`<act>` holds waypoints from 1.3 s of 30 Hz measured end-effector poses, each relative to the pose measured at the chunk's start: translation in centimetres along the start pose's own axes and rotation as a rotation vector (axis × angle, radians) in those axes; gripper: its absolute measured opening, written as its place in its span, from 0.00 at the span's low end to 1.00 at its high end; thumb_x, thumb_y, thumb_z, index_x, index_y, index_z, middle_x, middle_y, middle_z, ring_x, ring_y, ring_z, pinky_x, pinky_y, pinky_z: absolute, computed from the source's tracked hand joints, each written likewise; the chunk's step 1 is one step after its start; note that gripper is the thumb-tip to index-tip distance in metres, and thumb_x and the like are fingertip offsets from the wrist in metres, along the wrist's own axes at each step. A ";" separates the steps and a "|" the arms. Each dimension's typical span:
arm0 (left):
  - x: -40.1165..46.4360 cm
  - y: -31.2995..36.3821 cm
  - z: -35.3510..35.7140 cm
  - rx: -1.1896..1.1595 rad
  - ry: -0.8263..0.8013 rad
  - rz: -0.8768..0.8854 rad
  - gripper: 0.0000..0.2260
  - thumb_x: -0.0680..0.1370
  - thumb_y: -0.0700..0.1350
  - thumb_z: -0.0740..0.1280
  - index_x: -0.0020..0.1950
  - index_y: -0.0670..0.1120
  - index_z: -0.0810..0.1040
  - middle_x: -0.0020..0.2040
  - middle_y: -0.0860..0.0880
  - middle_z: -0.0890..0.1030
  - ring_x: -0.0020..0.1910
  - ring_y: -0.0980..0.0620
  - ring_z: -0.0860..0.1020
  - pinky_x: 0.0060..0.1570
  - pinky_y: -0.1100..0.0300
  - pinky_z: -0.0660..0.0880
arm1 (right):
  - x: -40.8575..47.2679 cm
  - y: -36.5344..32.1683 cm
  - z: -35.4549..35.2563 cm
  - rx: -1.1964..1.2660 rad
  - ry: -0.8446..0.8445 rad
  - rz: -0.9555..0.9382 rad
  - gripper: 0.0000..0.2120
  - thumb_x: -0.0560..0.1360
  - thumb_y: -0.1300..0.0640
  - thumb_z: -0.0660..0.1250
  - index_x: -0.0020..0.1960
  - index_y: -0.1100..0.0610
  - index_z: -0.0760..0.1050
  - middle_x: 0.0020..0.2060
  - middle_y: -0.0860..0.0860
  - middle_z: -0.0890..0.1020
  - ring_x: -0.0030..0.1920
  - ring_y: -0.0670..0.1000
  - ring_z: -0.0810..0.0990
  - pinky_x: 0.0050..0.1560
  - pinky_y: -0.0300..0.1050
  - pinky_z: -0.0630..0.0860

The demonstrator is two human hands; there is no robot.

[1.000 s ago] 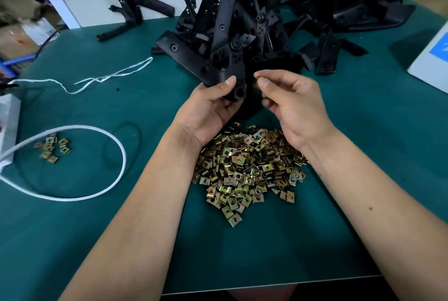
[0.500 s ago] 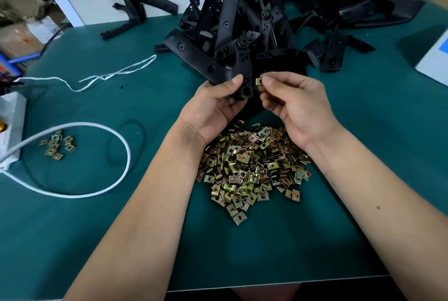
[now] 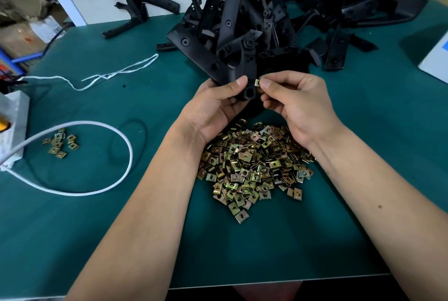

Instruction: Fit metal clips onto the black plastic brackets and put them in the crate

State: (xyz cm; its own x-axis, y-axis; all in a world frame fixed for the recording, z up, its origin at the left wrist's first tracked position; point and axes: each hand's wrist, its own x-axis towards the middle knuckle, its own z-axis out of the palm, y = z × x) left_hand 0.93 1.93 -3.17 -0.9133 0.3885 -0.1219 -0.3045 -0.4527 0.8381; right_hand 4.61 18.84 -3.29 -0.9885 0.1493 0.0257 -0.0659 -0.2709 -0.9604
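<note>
Left hand (image 3: 213, 109) grips the stiff bracket (image 3: 244, 75) — right hand (image 3: 298, 99) pinches a small, likely slippery clip (image 3: 257, 82) by its edges.

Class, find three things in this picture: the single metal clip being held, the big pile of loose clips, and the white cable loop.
metal clip (image 3: 257, 82), head view, its visible face.
pile of clips (image 3: 252, 165), head view, pile middle.
white cable (image 3: 131, 152), head view, loop's right bend.

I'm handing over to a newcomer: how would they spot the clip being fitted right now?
Start at the green table mat and find the big heap of brass-coloured square metal clips in the middle. Just above it, the right hand pinches one small brass-coloured metal clip against the black plastic bracket gripped by the left hand. It alone is off the mat.
</note>
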 end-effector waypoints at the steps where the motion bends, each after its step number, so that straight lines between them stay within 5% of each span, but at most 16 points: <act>1: 0.0 0.0 0.0 0.004 -0.005 0.004 0.08 0.77 0.37 0.70 0.55 0.43 0.81 0.50 0.45 0.86 0.47 0.51 0.84 0.53 0.58 0.81 | 0.0 -0.1 -0.1 -0.010 -0.011 0.003 0.03 0.76 0.68 0.73 0.48 0.62 0.85 0.37 0.53 0.85 0.36 0.48 0.82 0.39 0.38 0.79; 8: -0.1 -0.1 0.3 0.005 -0.025 0.013 0.08 0.77 0.35 0.70 0.55 0.43 0.80 0.50 0.46 0.86 0.47 0.51 0.85 0.50 0.58 0.82 | -0.1 -0.3 -0.2 0.022 -0.042 0.043 0.05 0.76 0.68 0.73 0.47 0.60 0.84 0.40 0.52 0.85 0.42 0.48 0.83 0.41 0.39 0.80; 15: -0.3 0.2 0.8 0.049 0.014 0.010 0.18 0.70 0.39 0.74 0.58 0.45 0.78 0.50 0.47 0.85 0.45 0.52 0.84 0.48 0.59 0.81 | -0.3 -0.2 -0.1 0.071 -0.008 -0.024 0.11 0.74 0.71 0.73 0.53 0.59 0.82 0.36 0.53 0.83 0.37 0.48 0.80 0.41 0.39 0.78; 22: -0.1 -0.2 1.0 0.092 0.050 0.032 0.13 0.76 0.34 0.72 0.59 0.45 0.78 0.52 0.46 0.85 0.45 0.52 0.84 0.44 0.59 0.82 | -0.3 0.0 0.0 0.038 -0.011 -0.032 0.08 0.74 0.70 0.73 0.47 0.59 0.80 0.33 0.49 0.80 0.34 0.46 0.77 0.37 0.37 0.74; 31: 0.0 -0.4 1.2 0.222 0.121 0.179 0.17 0.75 0.30 0.73 0.63 0.39 0.77 0.54 0.43 0.85 0.51 0.48 0.85 0.49 0.55 0.82 | 0.6 0.5 -0.1 -0.118 0.022 -0.101 0.10 0.74 0.67 0.76 0.52 0.60 0.79 0.34 0.51 0.84 0.36 0.48 0.83 0.38 0.39 0.78; 34: 0.0 0.3 0.5 0.212 0.134 0.220 0.16 0.74 0.28 0.73 0.58 0.41 0.78 0.51 0.43 0.86 0.50 0.47 0.85 0.51 0.53 0.82 | 1.1 0.3 -0.2 -0.362 -0.066 -0.165 0.10 0.76 0.64 0.75 0.56 0.58 0.79 0.38 0.53 0.87 0.38 0.51 0.85 0.38 0.40 0.79; 39: 0.0 1.9 -1.4 0.004 0.257 0.241 0.19 0.75 0.28 0.70 0.61 0.44 0.74 0.47 0.45 0.85 0.43 0.49 0.84 0.44 0.56 0.80 | 1.1 -0.1 -0.3 -1.103 -0.477 -0.299 0.13 0.76 0.57 0.76 0.58 0.46 0.85 0.51 0.47 0.78 0.48 0.46 0.76 0.50 0.37 0.72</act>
State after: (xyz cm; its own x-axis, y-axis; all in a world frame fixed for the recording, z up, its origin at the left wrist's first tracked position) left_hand -0.04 -0.02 -2.28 -0.9972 0.0554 -0.0495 -0.0707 -0.5032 0.8613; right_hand 3.60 19.35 -3.31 -0.9204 -0.3566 0.1603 -0.3759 0.6942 -0.6138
